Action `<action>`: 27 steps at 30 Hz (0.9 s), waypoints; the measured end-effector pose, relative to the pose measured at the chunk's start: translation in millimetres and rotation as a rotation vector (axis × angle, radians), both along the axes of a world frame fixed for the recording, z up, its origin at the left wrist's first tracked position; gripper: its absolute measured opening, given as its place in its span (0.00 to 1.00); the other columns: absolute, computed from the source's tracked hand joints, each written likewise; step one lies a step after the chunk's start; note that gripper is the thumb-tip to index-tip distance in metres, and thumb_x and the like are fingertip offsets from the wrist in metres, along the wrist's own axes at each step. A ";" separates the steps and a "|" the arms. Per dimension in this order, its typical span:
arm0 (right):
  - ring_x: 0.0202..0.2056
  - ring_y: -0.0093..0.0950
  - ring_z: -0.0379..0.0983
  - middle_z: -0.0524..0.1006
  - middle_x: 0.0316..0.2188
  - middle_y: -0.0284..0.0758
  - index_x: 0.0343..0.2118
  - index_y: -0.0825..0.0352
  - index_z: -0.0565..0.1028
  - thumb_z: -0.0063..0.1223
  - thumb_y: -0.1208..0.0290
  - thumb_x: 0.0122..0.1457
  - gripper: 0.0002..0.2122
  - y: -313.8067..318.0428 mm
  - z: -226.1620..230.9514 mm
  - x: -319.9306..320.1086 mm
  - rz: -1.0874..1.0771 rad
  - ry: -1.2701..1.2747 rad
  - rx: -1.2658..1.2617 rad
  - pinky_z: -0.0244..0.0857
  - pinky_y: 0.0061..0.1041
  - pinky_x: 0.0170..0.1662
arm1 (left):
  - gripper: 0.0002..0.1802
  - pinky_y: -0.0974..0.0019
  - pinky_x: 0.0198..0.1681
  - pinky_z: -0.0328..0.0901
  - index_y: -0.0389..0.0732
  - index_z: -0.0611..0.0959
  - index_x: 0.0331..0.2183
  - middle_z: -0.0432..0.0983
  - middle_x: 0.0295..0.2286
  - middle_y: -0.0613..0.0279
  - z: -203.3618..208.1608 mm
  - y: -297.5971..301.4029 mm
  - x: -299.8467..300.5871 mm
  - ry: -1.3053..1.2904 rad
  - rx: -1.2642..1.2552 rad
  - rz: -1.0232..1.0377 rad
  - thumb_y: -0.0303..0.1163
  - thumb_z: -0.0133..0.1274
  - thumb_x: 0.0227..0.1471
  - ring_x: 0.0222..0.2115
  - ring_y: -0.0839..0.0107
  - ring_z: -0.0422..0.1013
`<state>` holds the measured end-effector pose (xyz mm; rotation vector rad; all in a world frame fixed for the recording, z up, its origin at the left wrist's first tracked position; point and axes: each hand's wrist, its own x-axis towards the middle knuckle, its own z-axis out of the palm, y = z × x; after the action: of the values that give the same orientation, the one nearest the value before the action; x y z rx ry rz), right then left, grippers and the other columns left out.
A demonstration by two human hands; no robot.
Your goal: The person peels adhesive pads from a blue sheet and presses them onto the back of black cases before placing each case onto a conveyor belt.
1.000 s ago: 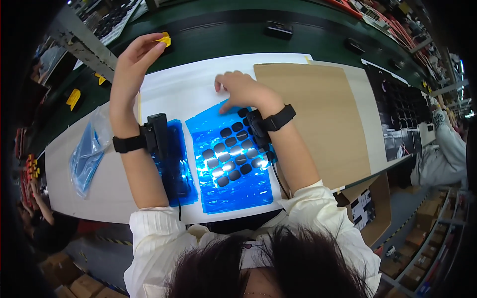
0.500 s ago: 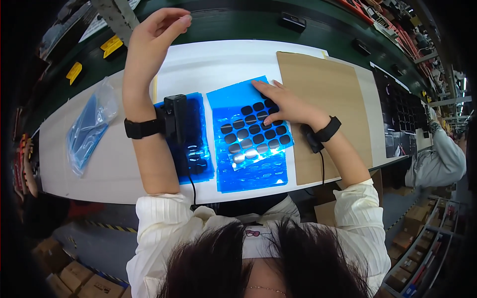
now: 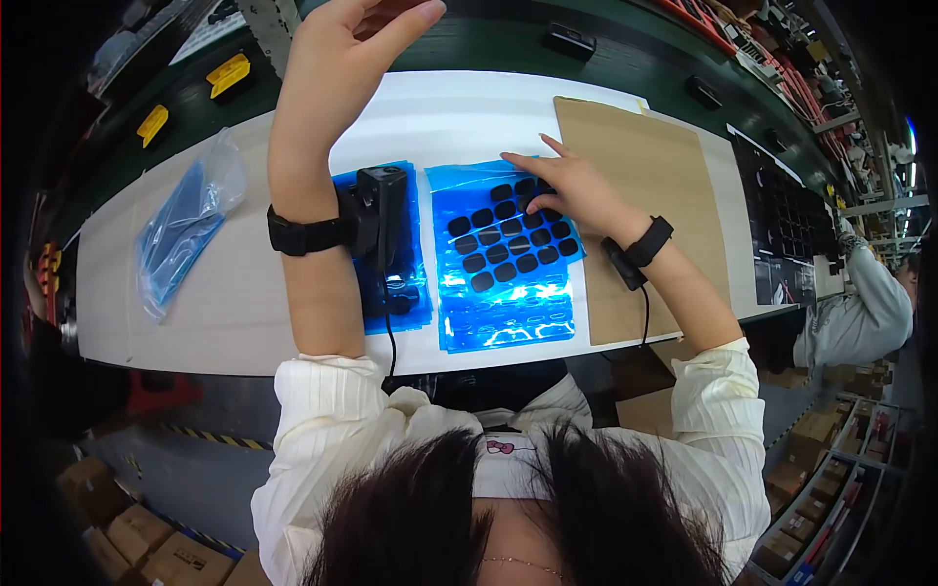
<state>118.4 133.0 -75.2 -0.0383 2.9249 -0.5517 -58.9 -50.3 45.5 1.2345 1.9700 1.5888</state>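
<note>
My right hand [image 3: 584,198] rests with fingers spread on the upper right of a sheet of black rounded-square pads [image 3: 510,232]. Its thumb touches the pads. Beneath that sheet lies a stack of glossy blue film sheets [image 3: 508,322]. My left hand [image 3: 342,68] is raised over the far side of the table, its fingers loosely bent and the thumb apart. The upper frame edge cuts off part of its fingers, and nothing shows in them. Below my left wrist is a second blue sheet stack [image 3: 408,298], partly hidden by the wrist device [image 3: 379,210].
A clear bag with blue film [image 3: 186,230] lies at left. Brown cardboard [image 3: 640,234] lies right of the sheets, with black sheets [image 3: 782,215] beyond. Yellow pieces [image 3: 229,75] and a black device [image 3: 571,41] are on the dark green far surface. Another person's sleeve [image 3: 865,308] shows at right.
My left hand has moved farther away and slightly right, partly out of the frame. My right hand stays on the pad sheet, whose bright lower-row glare is gone. The whole view has shifted slightly.
</note>
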 end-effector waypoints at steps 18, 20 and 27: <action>0.28 0.22 0.70 0.73 0.24 0.34 0.47 0.64 0.66 0.53 0.87 0.39 0.27 -37.2 141.4 25.4 -0.136 0.960 -0.125 0.64 0.18 0.35 | 0.25 0.70 0.26 0.61 0.36 0.77 0.30 0.72 0.24 0.52 18.2 -19.0 40.5 0.334 -0.138 0.105 0.52 0.51 0.41 0.23 0.66 0.69; 0.28 0.22 0.70 0.73 0.25 0.34 0.46 0.65 0.66 0.53 0.87 0.39 0.27 -40.7 146.6 23.2 -0.148 1.052 -0.159 0.63 0.17 0.34 | 0.25 0.71 0.27 0.62 0.36 0.77 0.30 0.73 0.24 0.55 19.5 -16.5 31.9 0.310 -0.330 0.184 0.51 0.52 0.41 0.23 0.67 0.69; 0.32 0.20 0.68 0.73 0.31 0.34 0.47 0.66 0.64 0.55 0.80 0.43 0.25 -46.6 139.4 3.2 -0.275 1.129 -0.400 0.62 0.15 0.36 | 0.18 0.73 0.30 0.64 0.34 0.77 0.30 0.74 0.24 0.61 6.8 -14.0 35.6 -0.165 0.270 -0.183 0.41 0.54 0.43 0.24 0.72 0.69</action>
<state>121.7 86.5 64.2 0.0133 3.8183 -1.5934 -23.2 -64.3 52.3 1.2913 1.5346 1.8387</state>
